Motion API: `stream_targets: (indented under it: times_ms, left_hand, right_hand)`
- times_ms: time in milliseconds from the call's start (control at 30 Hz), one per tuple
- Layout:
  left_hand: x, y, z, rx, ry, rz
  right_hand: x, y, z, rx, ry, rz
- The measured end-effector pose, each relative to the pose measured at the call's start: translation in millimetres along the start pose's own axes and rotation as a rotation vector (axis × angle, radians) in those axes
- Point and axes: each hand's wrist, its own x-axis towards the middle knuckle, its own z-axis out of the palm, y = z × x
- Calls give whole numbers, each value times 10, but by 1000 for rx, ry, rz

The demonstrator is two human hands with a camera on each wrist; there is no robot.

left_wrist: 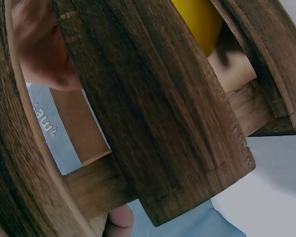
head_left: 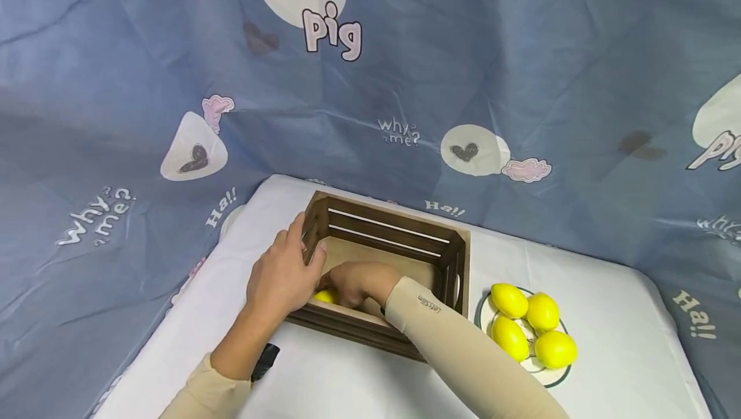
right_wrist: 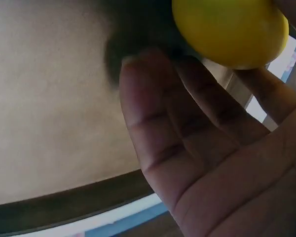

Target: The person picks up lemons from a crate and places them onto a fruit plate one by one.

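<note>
A brown slatted wooden crate [head_left: 370, 335] sits on the white tabletop, its long near side slanting down to the right. My left hand [head_left: 283, 271] holds the crate's near left corner, thumb by the rim; in the left wrist view the slats hide most of the hand. Inside the crate, my right hand [head_left: 359, 280] reaches down near its left end. A yellow lemon [right_wrist: 232, 29] lies between the thumb and fingers of this hand. From the head view, part of that lemon [head_left: 326, 295] shows beside the fingers, above the crate's light floor.
To the right of the crate, a white plate [head_left: 557, 376] with a dark rim line bears several lemons [head_left: 509, 338]. A small black object [head_left: 265, 361] is beside the left wrist. A blue printed cloth [head_left: 370, 84] hangs behind and around the table.
</note>
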Motion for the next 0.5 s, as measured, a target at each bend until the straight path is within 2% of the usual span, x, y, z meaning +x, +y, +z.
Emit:
stream_targets:
  times_ms: [200,367,500]
  left_hand:
    - [6,25,32,-10,-12,5]
    - [11,15,9,-15,-17,4]
    - [17,8,8,-21,-27,12]
  right_hand:
    - [-34,50,37,43,-19,32]
    - [-1,45,33,47,-50,0]
    - [17,57,32,69,-67,18]
